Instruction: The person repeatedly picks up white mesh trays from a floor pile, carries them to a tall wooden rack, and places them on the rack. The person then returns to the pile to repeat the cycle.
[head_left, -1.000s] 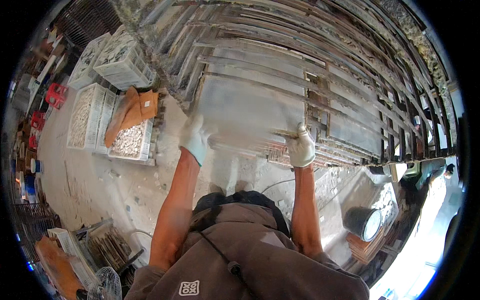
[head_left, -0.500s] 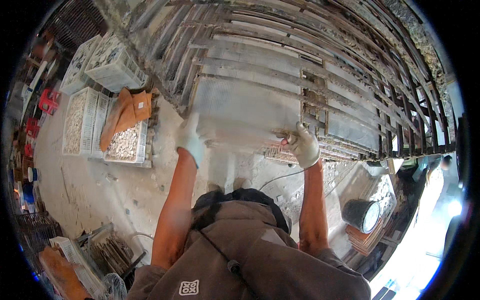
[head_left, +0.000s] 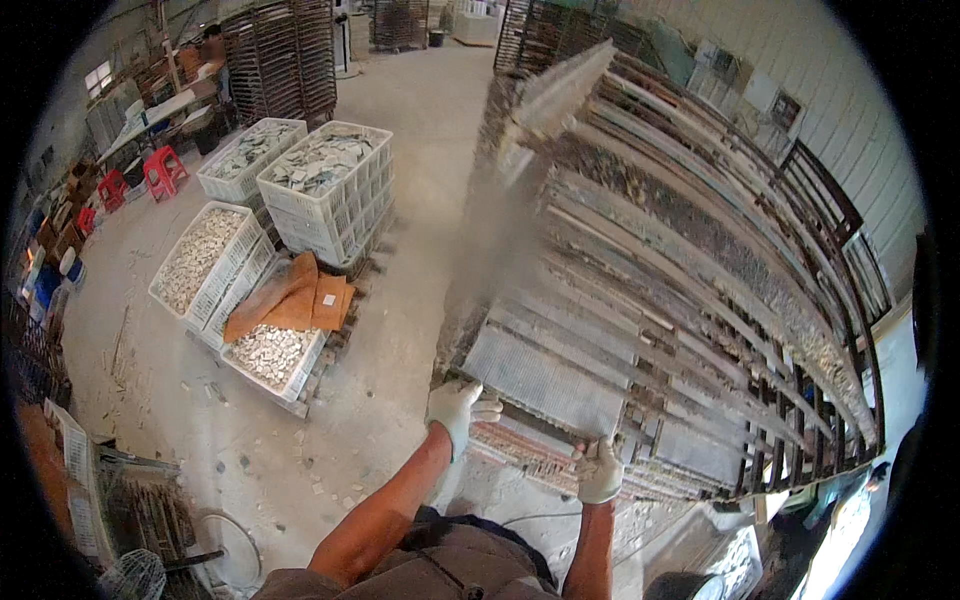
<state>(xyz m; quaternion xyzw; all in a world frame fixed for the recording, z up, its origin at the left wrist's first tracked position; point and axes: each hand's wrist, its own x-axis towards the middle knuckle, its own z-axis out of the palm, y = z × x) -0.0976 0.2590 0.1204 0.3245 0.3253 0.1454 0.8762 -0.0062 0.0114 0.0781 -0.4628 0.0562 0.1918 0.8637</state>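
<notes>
- Head view, edges and room: a tall metal rack of stacked trays fills the right half, its shelf edges bending toward the rim. To its left the concrete floor runs open toward the far end of the hall.
- The left side of that floor is hemmed by white plastic crates of pale tile pieces, with brown cardboard lying over one low crate. Red stools stand well apart at the far left.
- A grey ridged tray sits at the rack's near lower corner, partly out of its slot, its front edge facing the person.
- Left hand, in a white glove, curls its fingers over the tray's near left corner; the forearm comes up bare from the lower edge.
- Right hand, also gloved, is closed on the tray's front edge further right, fingers wrapped under it, arm nearly straight up.
- A wire basket stands at lower left, near the person.
</notes>
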